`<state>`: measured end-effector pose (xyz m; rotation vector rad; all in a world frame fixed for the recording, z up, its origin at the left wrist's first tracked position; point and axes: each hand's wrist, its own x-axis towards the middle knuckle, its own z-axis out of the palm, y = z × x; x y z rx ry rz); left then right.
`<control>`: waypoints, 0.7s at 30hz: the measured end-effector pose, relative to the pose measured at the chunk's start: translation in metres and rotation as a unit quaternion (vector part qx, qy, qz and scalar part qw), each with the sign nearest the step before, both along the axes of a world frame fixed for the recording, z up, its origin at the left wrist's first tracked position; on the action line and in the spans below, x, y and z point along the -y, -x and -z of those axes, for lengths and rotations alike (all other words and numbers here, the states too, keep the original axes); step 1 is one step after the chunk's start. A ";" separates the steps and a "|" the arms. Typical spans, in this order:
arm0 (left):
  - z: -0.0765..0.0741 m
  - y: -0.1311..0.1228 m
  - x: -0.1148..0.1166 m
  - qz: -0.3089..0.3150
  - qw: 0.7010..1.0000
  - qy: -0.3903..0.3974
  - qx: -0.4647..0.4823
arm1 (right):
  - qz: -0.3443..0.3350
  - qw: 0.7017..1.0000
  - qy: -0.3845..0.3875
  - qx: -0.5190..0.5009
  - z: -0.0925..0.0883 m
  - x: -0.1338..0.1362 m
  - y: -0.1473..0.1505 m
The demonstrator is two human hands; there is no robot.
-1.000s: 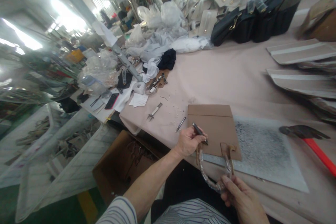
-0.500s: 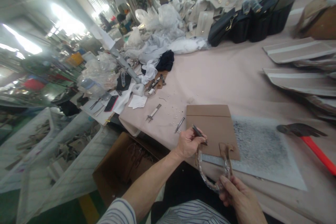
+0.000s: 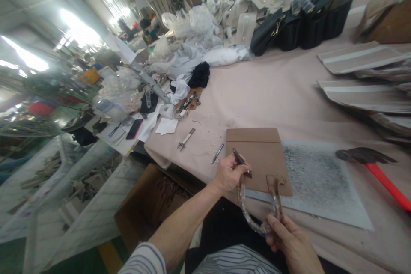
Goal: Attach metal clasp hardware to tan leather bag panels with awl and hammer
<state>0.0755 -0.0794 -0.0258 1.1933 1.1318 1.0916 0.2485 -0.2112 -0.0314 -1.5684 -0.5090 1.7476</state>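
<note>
My left hand point(image 3: 228, 173) is closed around a thin dark metal tool point(image 3: 241, 163), whose tip rests at one end of a curved brown bag handle point(image 3: 257, 212) wrapped in clear plastic. My right hand point(image 3: 290, 244) grips the bottom of that U-shaped handle at the table's near edge. The handle's two tabbed ends point up onto a flat brown leather panel point(image 3: 258, 154), which lies partly on a speckled grey cutting mat point(image 3: 321, 182).
A hammer point(image 3: 374, 165) with a red-orange handle lies right of the mat. Small metal tools point(image 3: 186, 139) and paper scraps sit to the left. Black handbags point(image 3: 295, 30), white bags, plastic wraps and stacked panels point(image 3: 362, 62) fill the far table. An open cardboard box point(image 3: 150, 205) stands below. A person stands far back.
Both hands keep their hold on the tool and the handle. The view has drifted slightly; nothing else has visibly moved.
</note>
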 end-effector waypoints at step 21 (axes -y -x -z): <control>0.010 0.000 0.001 -0.021 0.999 -0.006 0.044 | 0.036 0.999 -0.019 0.024 0.004 0.002 0.006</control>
